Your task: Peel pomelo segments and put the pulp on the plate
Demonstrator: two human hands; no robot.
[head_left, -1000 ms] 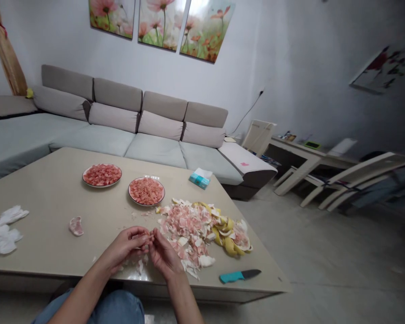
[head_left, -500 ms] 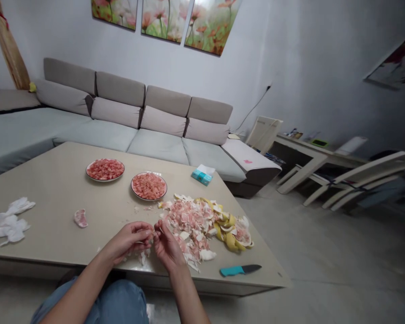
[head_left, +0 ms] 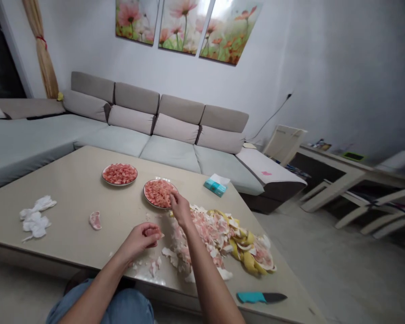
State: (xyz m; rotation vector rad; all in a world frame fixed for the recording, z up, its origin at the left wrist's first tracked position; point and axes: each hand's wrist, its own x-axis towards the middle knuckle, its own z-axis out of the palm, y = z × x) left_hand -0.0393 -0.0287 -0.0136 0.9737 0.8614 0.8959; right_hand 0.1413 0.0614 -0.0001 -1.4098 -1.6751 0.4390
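Note:
My left hand (head_left: 144, 237) is closed above the near part of the table, with a small pale bit of pomelo showing at its fingertips. My right hand (head_left: 180, 207) reaches out to the right rim of the nearer plate (head_left: 144, 194) of pomelo pulp pieces (head_left: 159, 192). Its fingers are pinched together, and anything between them is hidden. Under my right forearm lies a pile of pomelo membranes and peel (head_left: 211, 229). A pomelo segment (head_left: 95, 220) rests alone to the left of my left hand.
Farther back stands a second plate of pulp (head_left: 119, 174). A teal-handled knife (head_left: 261, 297) lies near the table's front right edge. Crumpled tissues (head_left: 37, 218) are on the left, and a tissue pack (head_left: 216, 184) is at the back right. Beyond the table (head_left: 70, 193) runs a sofa (head_left: 175, 148).
My right hand has left my left hand and moved forward to the nearer plate. My left hand stays low over the table. The view has shifted, so the scene sits farther right.

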